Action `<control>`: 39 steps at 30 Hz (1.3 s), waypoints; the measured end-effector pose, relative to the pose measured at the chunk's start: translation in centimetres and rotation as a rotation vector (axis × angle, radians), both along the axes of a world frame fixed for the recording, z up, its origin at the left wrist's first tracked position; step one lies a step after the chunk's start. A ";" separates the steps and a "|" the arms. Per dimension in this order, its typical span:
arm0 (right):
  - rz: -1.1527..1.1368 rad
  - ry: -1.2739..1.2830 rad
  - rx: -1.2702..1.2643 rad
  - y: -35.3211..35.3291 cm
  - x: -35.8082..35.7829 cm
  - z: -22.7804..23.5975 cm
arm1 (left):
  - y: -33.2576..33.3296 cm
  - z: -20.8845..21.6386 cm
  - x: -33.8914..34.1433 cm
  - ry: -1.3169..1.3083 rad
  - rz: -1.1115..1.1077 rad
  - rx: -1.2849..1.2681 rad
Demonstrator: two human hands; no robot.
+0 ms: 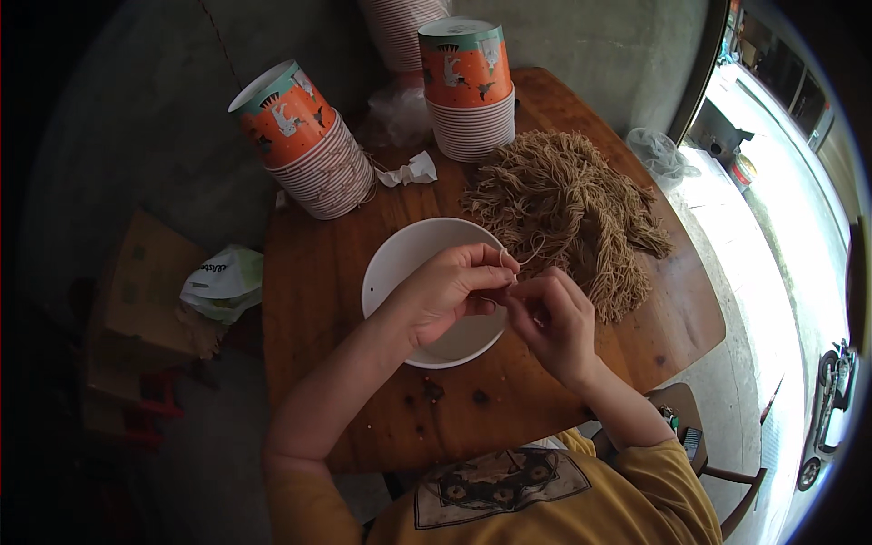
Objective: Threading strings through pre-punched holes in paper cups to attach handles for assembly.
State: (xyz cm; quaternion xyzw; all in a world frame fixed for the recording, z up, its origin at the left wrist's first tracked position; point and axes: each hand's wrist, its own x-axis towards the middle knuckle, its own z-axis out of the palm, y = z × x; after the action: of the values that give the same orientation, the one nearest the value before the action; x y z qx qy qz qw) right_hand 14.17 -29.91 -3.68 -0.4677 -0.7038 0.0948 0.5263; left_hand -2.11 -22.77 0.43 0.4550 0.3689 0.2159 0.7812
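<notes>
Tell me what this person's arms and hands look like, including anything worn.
The left hand and right hand are ungloved, and nothing shows on the wrists. The forearms are bare, emerging from mustard-yellow sleeves.

We see a mottled grey wall [318, 36] behind a brown wooden table [309, 300] with rounded corners. On our right, strong white daylight floods a strip of pale ground [731, 227], and a motorbike [828, 400] stands near the far edge of our view. A brown chair [677, 396] sits beside the table's lower right; on our left, the grey floor [218, 454] sinks into deep shadow
</notes>
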 end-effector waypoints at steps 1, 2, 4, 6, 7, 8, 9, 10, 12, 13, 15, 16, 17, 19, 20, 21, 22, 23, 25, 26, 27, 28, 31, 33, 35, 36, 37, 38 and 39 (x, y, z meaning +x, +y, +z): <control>0.000 -0.001 -0.002 0.0 -0.1 -0.2 | -0.1 0.1 0.0 -0.017 -0.006 -0.035; -0.004 -0.004 -0.002 0.1 -0.2 -0.3 | -0.1 0.2 0.0 -0.034 -0.012 -0.069; -0.009 -0.007 -0.002 0.2 -0.1 -0.4 | 0.0 0.0 -0.2 -0.070 -0.013 -0.096; 0.043 -0.054 0.013 0.1 0.3 -0.3 | 0.1 -0.2 -0.4 -0.104 -0.007 -0.121; 0.046 -0.054 0.013 0.1 0.6 -0.2 | 0.1 -0.4 -0.5 -0.114 -0.020 -0.125; 0.092 -0.076 0.005 0.2 1.1 -0.2 | 0.2 -0.4 -0.5 -0.125 -0.035 -0.128; 0.137 -0.098 -0.004 0.3 1.6 -0.1 | 0.1 -0.3 -0.3 -0.126 -0.035 -0.129; 0.143 -0.074 0.011 0.5 2.0 0.3 | 0.0 0.0 -0.1 -0.111 -0.029 -0.123; 0.137 -0.124 0.066 1.4 2.9 1.8 | -0.3 0.2 0.3 -0.091 -0.023 -0.120; 0.147 -0.143 0.084 2.1 2.9 2.4 | -0.5 0.1 0.4 -0.086 0.016 -0.055; 0.195 -0.253 0.060 3.1 2.9 3.9 | -0.7 0.1 0.6 -0.079 0.048 0.012; 0.193 -0.251 0.062 3.6 2.9 4.0 | -0.9 0.0 0.6 -0.081 0.065 0.063; 0.269 -0.290 0.065 4.0 3.0 3.9 | -1.0 -0.1 0.8 -0.086 0.079 0.114; 0.364 -0.363 0.057 4.6 3.5 4.1 | -1.1 -0.3 1.1 -0.069 0.070 0.082; 0.364 -0.363 0.058 4.6 3.8 4.1 | -1.3 -0.4 1.1 -0.052 0.071 0.043; 0.378 -0.363 0.040 4.7 3.9 4.0 | -1.4 -0.4 1.1 -0.052 0.071 0.044; 0.392 -0.363 0.022 4.7 4.0 4.0 | -1.4 -0.4 1.2 -0.040 0.069 0.066; 0.393 -0.362 0.020 4.6 4.1 3.9 | -1.6 -0.4 1.2 -0.026 0.066 0.086; 0.404 -0.303 0.022 4.3 4.2 3.6 | -1.7 -0.5 1.2 -0.010 0.062 0.087; 0.403 -0.304 0.021 4.2 4.3 3.4 | -1.8 -0.6 1.2 0.002 0.056 0.091; 0.396 -0.286 0.024 4.0 4.4 3.0 | -1.9 -0.5 1.3 0.001 0.055 0.089; 0.389 -0.267 0.027 3.9 4.4 2.8 | -2.1 -0.3 1.4 0.010 0.051 0.108; 0.390 -0.197 0.027 3.7 4.2 2.4 | -2.1 -0.5 1.2 -0.008 0.036 0.081; 0.387 -0.180 0.040 3.7 4.3 1.9 | -2.1 -0.4 1.1 -0.036 0.022 0.037; 0.387 -0.163 0.054 3.6 4.6 1.7 | -2.3 0.0 1.1 -0.072 0.096 0.008; 0.394 -0.121 0.010 3.5 4.6 1.7 | -2.2 0.0 0.9 -0.071 0.098 0.009; 0.400 -0.079 -0.035 3.5 4.7 1.6 | -2.1 0.1 0.8 -0.063 0.106 0.001; 0.399 -0.078 -0.035 3.4 4.6 1.5 | -2.0 0.1 0.7 -0.055 0.111 -0.009; 0.424 0.013 -0.101 3.3 4.6 1.2 | -1.9 0.2 0.6 -0.054 0.110 -0.009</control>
State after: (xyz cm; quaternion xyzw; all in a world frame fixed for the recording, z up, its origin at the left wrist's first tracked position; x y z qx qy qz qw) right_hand 18.73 -26.60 -2.51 -0.3344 -0.7774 0.2415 0.4748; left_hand -1.55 -24.71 0.59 0.4243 0.3730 0.2692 0.7799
